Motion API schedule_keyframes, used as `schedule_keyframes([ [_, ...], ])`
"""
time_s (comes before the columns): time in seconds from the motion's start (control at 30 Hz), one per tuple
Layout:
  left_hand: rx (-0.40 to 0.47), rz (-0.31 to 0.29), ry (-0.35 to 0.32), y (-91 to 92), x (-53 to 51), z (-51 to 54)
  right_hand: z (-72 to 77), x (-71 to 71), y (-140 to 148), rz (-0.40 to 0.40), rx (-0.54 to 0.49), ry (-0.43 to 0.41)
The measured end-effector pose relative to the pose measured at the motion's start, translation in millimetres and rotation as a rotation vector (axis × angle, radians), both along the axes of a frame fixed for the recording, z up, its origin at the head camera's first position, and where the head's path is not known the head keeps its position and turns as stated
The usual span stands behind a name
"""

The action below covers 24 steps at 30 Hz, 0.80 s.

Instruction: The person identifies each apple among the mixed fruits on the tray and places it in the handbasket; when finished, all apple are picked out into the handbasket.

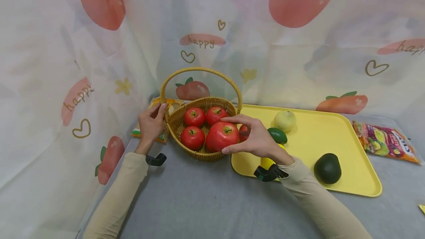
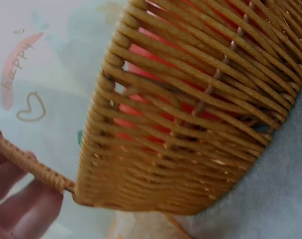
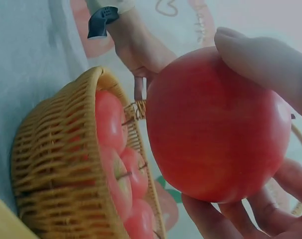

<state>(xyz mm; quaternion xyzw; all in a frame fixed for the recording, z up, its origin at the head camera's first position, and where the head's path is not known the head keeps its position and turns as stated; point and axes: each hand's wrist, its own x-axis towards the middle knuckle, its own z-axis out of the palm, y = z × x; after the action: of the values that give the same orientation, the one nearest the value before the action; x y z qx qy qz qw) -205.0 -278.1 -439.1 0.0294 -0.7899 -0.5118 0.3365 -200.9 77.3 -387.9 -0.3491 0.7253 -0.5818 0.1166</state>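
Note:
A wicker basket (image 1: 206,156) with a tall arched handle (image 1: 199,69) stands on the grey table, holding several red apples (image 1: 194,116). My left hand (image 1: 151,123) pinches the foot of the handle at the basket's left; the left wrist view shows its fingers around the wrapped handle (image 2: 36,168). My right hand (image 1: 259,135) grips another red apple (image 1: 225,138) between thumb and fingers, over the basket's right front part. In the right wrist view that apple (image 3: 218,129) is apart from the apples below. One more red apple (image 1: 244,132) shows partly behind the right hand.
A yellow tray (image 1: 305,135) to the right bears a pale green round fruit (image 1: 284,121), a dark green avocado (image 1: 327,169), a smaller green fruit (image 1: 277,135) and something yellow (image 1: 267,163) partly hidden by my wrist. A colourful snack bag (image 1: 386,142) lies beyond it. Packets (image 1: 162,136) lie behind the basket.

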Motion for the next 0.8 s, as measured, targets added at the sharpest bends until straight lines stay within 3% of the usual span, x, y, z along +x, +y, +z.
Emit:
schedule_keyframes([
  [0.2, -0.024, 0.017, -0.009, 5.2, 1.8, 12.7, -0.7, -7.7, -23.7, 0.033, -0.054, -0.116],
  [0.43, -0.064, 0.015, 0.041, 4.4, -5.5, 25.4, -2.3, -21.3, -50.6, 0.013, -0.049, -0.142],
  [0.57, -0.095, -0.024, 0.019, 1.6, -7.3, 27.7, -6.3, -31.2, -64.2, -0.018, -0.02, -0.142],
  [0.8, -0.072, -0.096, 0.003, -3.1, -4.0, 30.4, -11.1, -47.1, -91.9, -0.021, -0.026, -0.17],
])
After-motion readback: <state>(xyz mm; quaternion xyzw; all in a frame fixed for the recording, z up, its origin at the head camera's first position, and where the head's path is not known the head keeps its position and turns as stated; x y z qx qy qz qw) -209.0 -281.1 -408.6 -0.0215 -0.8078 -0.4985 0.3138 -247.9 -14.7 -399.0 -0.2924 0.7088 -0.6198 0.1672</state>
